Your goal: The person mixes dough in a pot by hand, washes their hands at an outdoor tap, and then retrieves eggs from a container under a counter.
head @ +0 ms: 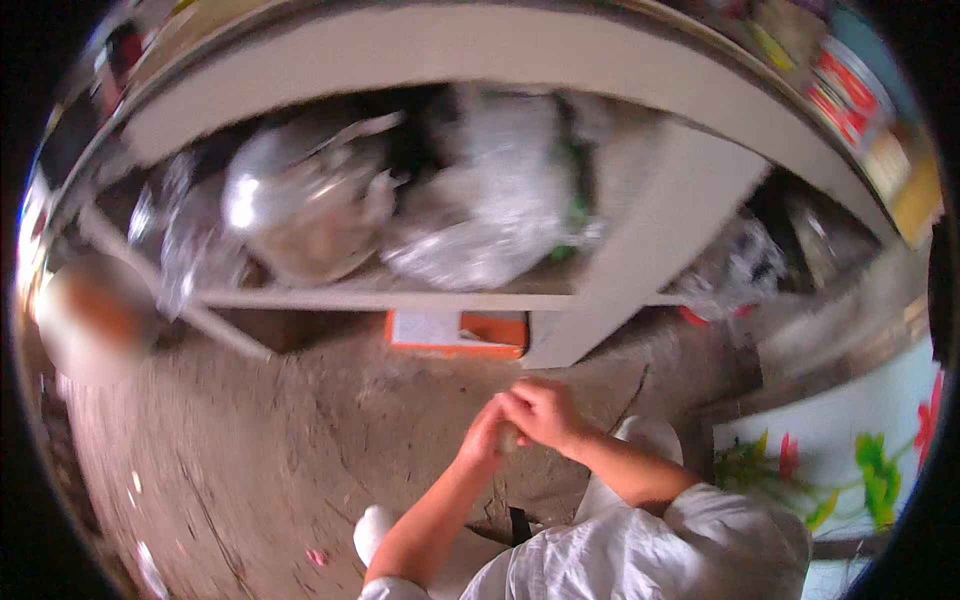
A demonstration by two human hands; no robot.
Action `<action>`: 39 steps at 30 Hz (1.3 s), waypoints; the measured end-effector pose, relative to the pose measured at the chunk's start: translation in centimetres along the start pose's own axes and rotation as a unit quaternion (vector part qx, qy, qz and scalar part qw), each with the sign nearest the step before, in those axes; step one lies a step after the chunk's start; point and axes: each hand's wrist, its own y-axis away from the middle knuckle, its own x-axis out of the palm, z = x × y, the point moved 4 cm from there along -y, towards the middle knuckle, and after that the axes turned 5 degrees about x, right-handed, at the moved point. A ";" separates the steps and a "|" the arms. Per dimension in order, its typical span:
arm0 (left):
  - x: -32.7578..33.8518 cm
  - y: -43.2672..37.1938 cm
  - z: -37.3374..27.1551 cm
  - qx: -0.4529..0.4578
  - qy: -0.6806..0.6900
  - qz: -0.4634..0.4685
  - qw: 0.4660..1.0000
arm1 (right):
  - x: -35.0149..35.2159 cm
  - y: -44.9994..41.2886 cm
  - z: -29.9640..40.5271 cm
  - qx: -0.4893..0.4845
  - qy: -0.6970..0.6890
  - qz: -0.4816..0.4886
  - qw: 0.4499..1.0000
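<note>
My left hand [481,438] and my right hand [545,412] come together in front of my body, above the bare floor. Between them a small pale, rounded thing [508,438] shows below the fingers. My fingers cover most of it, so its kind cannot be told. The right hand folds over the top, its fingers touching those of the left.
Ahead stands a pale bench [450,45] whose lower shelf [375,301] holds a shiny metal pot [262,191] and clear plastic bags [495,210]. An orange-and-white box [427,330] lies underneath. A flower-painted white panel [825,409] is at right. Blurring hides something at left.
</note>
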 end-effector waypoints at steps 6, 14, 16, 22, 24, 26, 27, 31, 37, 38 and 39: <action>-3.0 0.6 7.0 -0.221 0.295 -0.148 0.918 | 0.1 1.8 -2.1 0.014 -0.080 0.021 0.997; -1.1 -0.7 6.7 -0.241 0.209 -0.146 0.936 | -2.1 5.1 -1.4 -0.024 -0.079 0.086 0.993; -0.9 -1.0 6.0 -0.242 0.185 -0.067 0.950 | -2.6 5.3 -1.0 -0.052 -0.101 0.056 0.992; 0.8 -0.1 5.1 -0.245 0.066 -0.205 0.945 | -3.4 6.0 -0.3 -0.057 -0.118 0.096 0.987; 2.1 -0.5 4.3 -0.285 0.041 -0.227 0.930 | -4.2 6.5 -0.1 -0.061 -0.113 0.067 0.989; 3.2 -0.7 3.3 -0.311 0.014 -0.245 0.918 | -4.3 6.8 -0.1 -0.090 -0.081 0.047 0.992; 3.7 -0.8 3.0 -0.320 0.005 -0.252 0.913 | -4.5 6.9 -0.1 -0.115 -0.055 0.047 0.991; 5.3 -1.0 2.0 -0.342 -0.017 -0.270 0.900 | -5.3 7.8 -0.1 -0.118 -0.079 0.061 0.988; 3.6 -1.2 3.4 -0.328 -0.058 -0.284 0.899 | -4.9 8.0 -0.8 -0.098 -0.066 0.106 0.987; 3.3 -1.2 3.6 -0.330 -0.043 -0.282 0.900 | -4.9 7.9 -0.8 -0.106 -0.061 0.101 0.987; 3.2 -1.2 3.9 -0.333 -0.027 -0.279 0.900 | -4.9 7.9 -1.0 -0.104 -0.058 0.101 0.988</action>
